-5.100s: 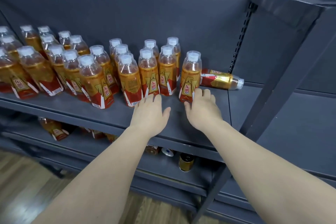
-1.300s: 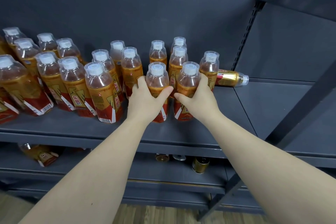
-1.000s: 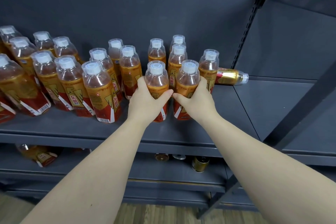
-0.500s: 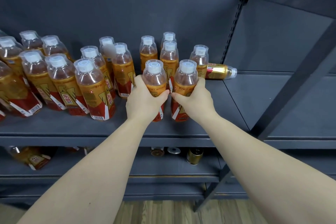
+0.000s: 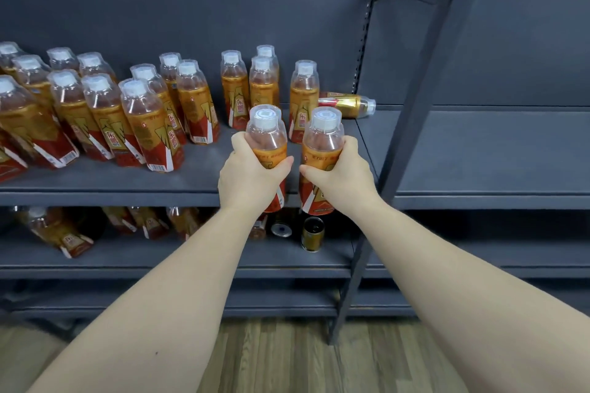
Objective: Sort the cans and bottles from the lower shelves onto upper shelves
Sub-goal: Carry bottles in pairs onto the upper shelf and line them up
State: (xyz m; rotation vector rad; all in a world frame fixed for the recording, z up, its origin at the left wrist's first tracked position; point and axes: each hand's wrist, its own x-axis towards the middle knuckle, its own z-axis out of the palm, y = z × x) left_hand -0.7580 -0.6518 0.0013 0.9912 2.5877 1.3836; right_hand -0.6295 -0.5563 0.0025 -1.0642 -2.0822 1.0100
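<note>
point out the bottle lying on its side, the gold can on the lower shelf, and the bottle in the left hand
bottle lying on its side (image 5: 346, 103), head view, gold label at mid-body
gold can (image 5: 313, 234), head view, side wall
bottle in the left hand (image 5: 266, 132), head view, clear shoulder below the cap

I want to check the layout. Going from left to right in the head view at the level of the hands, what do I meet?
Crowd of standing bottles → left hand with bottle → right hand with bottle → slanted shelf post

Lower-shelf bottles (image 5: 153, 225) half hidden, blurred
</note>
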